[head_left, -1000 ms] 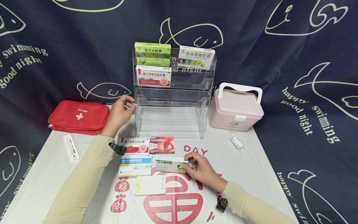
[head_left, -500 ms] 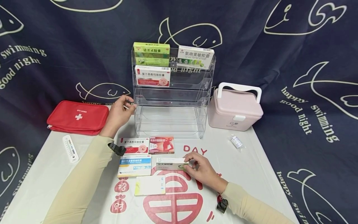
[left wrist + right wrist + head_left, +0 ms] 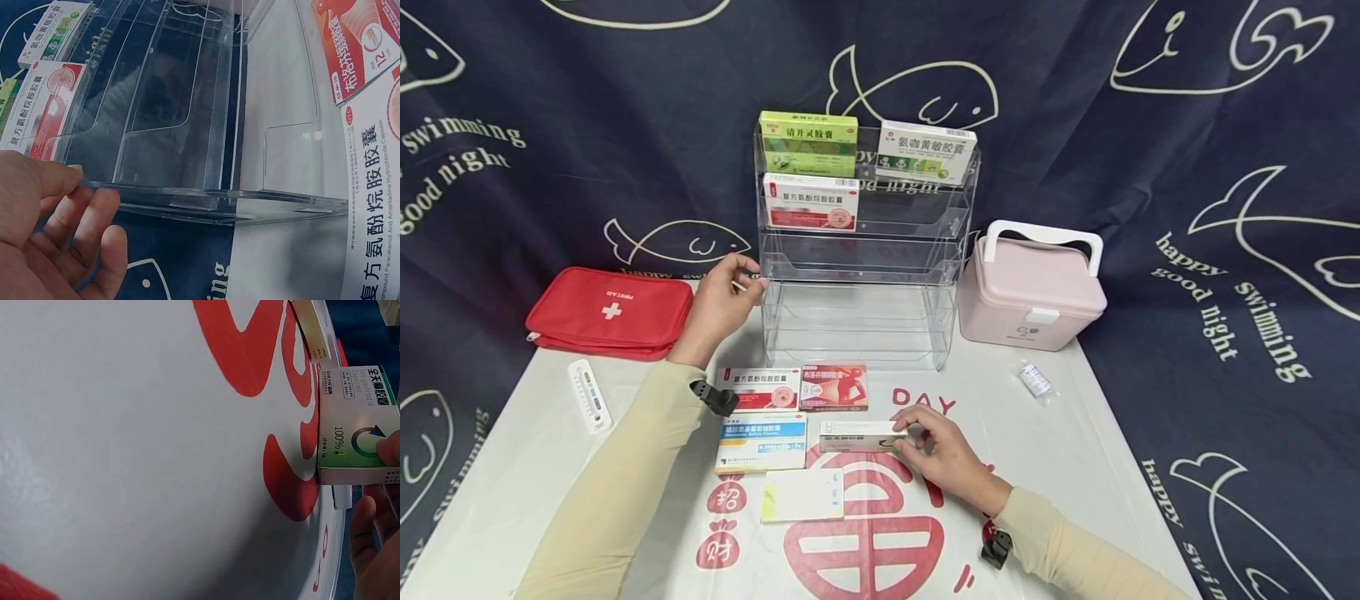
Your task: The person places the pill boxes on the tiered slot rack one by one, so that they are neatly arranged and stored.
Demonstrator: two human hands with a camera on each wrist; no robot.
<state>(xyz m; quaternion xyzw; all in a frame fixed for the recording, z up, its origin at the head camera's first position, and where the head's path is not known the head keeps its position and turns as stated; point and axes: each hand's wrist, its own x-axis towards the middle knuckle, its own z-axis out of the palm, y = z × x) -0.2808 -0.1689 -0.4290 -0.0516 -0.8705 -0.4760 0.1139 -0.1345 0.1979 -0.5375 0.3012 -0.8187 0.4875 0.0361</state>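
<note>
My left hand (image 3: 724, 302) is at the left side of a clear acrylic display rack (image 3: 861, 271). In the left wrist view its thumb and index finger pinch the rack's side edge (image 3: 206, 195). My right hand (image 3: 946, 457) holds the right end of a white and green medicine box (image 3: 853, 437) between thumb and fingers. That box stands tilted on edge, its printed front foreshortened in the head view; the right wrist view shows its green arrow print. Around it lie a red and white box (image 3: 758, 390), a red box (image 3: 834, 387), a blue and white box (image 3: 762, 444) and a pale box (image 3: 803, 496).
Three boxes fill upper rack slots: a green one (image 3: 808, 143), a white one (image 3: 927, 152) and a red and white one (image 3: 811, 202). A red first aid pouch (image 3: 610, 315) and thermometer (image 3: 591, 397) lie left; a pink case (image 3: 1033, 292) and small wrapped packet (image 3: 1036, 381) are right.
The white and green box has been tipped up in my right hand, so its front shows less and its top side more. My left hand keeps its place at the rack.
</note>
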